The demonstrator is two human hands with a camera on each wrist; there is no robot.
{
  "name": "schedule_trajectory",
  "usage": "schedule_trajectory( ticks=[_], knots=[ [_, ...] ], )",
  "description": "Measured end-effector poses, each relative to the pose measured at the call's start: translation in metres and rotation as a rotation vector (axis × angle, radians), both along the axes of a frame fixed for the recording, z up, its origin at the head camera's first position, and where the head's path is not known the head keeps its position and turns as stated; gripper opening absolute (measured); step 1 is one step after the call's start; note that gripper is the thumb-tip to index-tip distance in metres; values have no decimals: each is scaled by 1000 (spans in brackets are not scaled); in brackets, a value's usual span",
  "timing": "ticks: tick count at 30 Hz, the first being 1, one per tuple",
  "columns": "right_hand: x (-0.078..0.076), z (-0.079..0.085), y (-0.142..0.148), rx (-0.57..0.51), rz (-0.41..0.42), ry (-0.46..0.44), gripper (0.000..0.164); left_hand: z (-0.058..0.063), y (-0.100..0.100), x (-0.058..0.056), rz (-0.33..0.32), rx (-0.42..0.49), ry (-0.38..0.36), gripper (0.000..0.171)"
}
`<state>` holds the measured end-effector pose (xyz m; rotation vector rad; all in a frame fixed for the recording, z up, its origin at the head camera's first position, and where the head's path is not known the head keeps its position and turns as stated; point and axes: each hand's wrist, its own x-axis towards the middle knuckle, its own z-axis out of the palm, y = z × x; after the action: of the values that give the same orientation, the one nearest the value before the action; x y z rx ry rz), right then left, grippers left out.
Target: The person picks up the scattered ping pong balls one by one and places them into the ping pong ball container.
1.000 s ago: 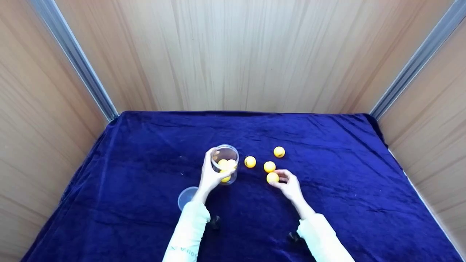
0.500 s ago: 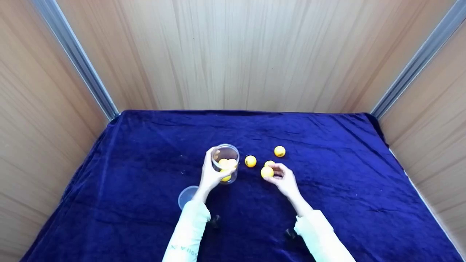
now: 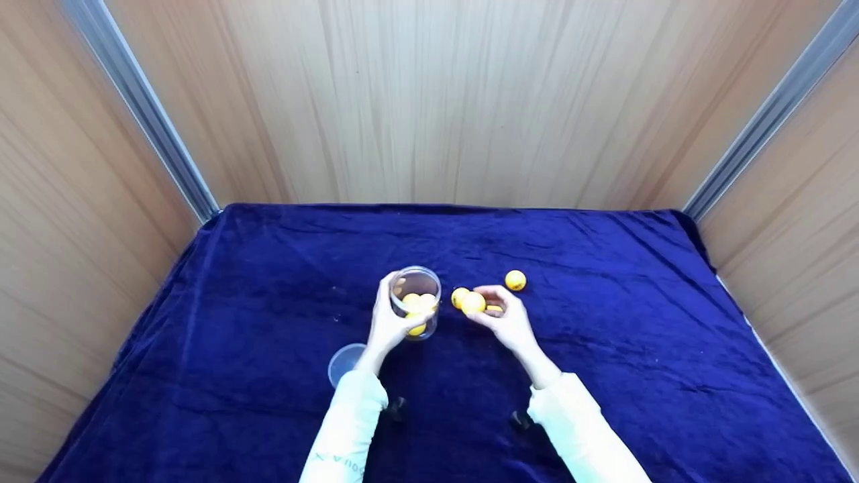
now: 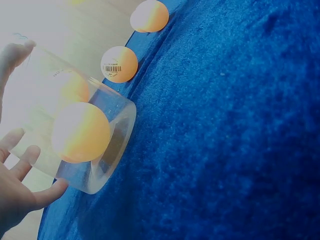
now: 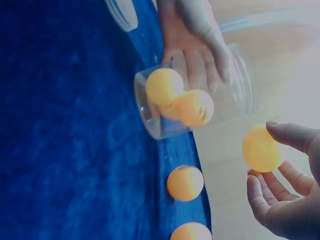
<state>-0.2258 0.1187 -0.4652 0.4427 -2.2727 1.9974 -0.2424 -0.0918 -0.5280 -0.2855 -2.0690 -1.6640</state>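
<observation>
One smooth, round orange-yellow ball (image 3: 473,303) is pinched between the thumb and fingertips of the right hand (image 3: 508,322); in the right wrist view we see it raised and apart from the balls below. The left hand (image 3: 389,327) grips the clear cylindrical plastic jar (image 3: 419,283), its thumb and fingers spread around the wall. The jar's mouth is uncovered, and we count at least three similar orange-yellow balls (image 5: 165,87) near its base; we cannot tell whether that base sits flat on the dark blue velvety cloth (image 3: 268,402).

We judge the pinch to be the weakest point: a smooth curved surface held at few places could slip out under a slack or uneven squeeze. Just beside the jar rests a round orange-yellow loose ball (image 3: 459,297), and a second, mostly hidden ball (image 3: 494,308) shows past the right hand; a low sweep could knock either and set it rolling. The outlying orange-yellow ball (image 3: 515,280), farther off, seems less exposed. Should the left hand tip the jar, its contents could spill through the mouth. The round translucent plastic lid (image 3: 344,364) lies partly behind the left arm, where a shift of the pale sleeve (image 3: 349,416) could drag it.
</observation>
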Motion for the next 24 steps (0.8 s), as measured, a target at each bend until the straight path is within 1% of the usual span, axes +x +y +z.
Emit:
schedule_trajectory(
  ticks=[5, 6, 9, 14, 20, 24],
  knots=[
    [-1, 9, -12, -15, 15, 10, 39, 18, 3, 11, -30, 40, 46, 82],
    [-2, 10, -14, -18, 19, 11, 39, 22, 3, 13, -32, 43, 47, 81],
    [-2, 15, -21, -21, 29, 17, 39, 27, 4, 17, -27, 32, 34, 80],
    [-4, 21, -31, -21, 37, 29, 40, 27, 4, 17, -19, 22, 25, 79],
    [-9, 26, -42, -46, 38, 55, 39, 25, 3, 15, -37, 36, 46, 80],
    [-11, 30, -49, -33, 37, 88, 37, 25, 2, 15, -55, 46, 52, 80]
  ],
)
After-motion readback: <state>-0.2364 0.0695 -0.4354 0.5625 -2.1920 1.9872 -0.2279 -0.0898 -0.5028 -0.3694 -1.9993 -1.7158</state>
